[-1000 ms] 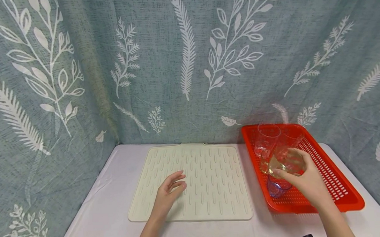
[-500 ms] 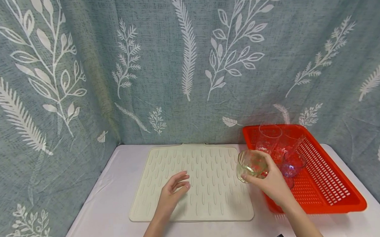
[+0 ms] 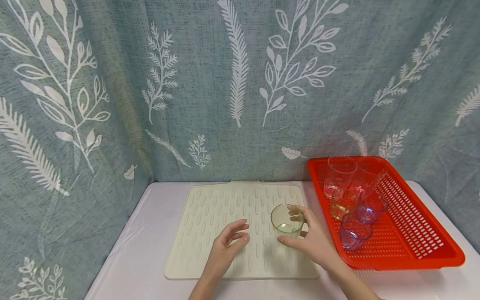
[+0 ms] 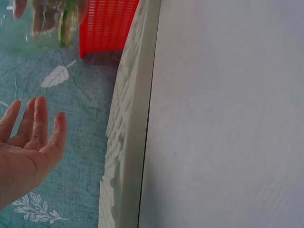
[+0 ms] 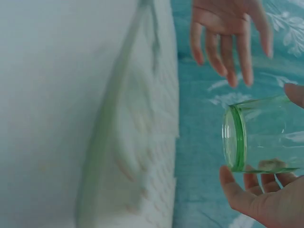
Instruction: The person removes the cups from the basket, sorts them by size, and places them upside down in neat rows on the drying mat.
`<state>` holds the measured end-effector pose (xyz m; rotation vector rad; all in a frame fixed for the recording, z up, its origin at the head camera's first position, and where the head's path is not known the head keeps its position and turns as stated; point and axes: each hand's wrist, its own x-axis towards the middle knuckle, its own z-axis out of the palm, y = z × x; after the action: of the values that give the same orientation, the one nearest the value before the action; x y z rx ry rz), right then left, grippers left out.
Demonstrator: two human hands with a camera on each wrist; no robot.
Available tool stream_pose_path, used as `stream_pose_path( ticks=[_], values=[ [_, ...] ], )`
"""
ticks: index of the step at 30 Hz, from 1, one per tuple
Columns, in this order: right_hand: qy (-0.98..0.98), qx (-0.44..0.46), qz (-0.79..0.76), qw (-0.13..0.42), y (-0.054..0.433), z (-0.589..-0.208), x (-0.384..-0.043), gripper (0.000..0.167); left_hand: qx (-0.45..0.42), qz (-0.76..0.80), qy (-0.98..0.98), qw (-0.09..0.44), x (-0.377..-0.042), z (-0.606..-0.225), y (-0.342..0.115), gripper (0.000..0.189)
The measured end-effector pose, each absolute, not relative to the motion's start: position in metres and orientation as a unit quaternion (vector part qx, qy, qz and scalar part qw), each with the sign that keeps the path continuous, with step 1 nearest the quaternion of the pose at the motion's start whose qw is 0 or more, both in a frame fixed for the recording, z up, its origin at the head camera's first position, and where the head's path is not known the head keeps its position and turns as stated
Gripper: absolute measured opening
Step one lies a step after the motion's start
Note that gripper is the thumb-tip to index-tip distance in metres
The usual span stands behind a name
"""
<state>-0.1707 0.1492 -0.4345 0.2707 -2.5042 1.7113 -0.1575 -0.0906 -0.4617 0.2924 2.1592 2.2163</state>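
Now the right hand, fingers gripping the green glass, holds it upright above the mat near the mat's right edge, while the left hand hovers apart leftward, fingers loose, empty.

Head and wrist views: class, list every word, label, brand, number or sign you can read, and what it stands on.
None: no readable text shows on the pale green transparent cup, the cream ribbed rectangular mat or the red perforated plastic basket.
The teal fabric curtain bears white leaf prints, no lettering.
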Motion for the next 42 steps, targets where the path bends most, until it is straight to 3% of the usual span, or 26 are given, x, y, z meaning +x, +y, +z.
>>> stream_pose_path(
  ticks=[11, 26, 35, 42],
  values=[
    [-0.844, 0.116, 0.523, 0.027, 0.127, -0.458, -0.166, 0.076, 0.124, 0.673, 0.729, 0.027, -0.154, -0.463, -0.077, 0.053],
    [-0.870, 0.221, 0.434, 0.078, 0.121, -0.469, -0.162, 0.073, 0.143, 0.565, 0.813, -0.005, -0.149, -0.462, -0.067, 0.069],
    [-0.878, 0.247, 0.400, 0.097, 0.120, -0.469, -0.159, 0.076, 0.131, 0.580, 0.804, 0.003, -0.149, -0.464, -0.069, 0.068],
    [-0.869, 0.235, 0.427, 0.078, 0.124, -0.465, -0.161, 0.078, 0.098, 0.628, 0.772, 0.033, -0.152, -0.464, -0.072, 0.063]
  ],
)
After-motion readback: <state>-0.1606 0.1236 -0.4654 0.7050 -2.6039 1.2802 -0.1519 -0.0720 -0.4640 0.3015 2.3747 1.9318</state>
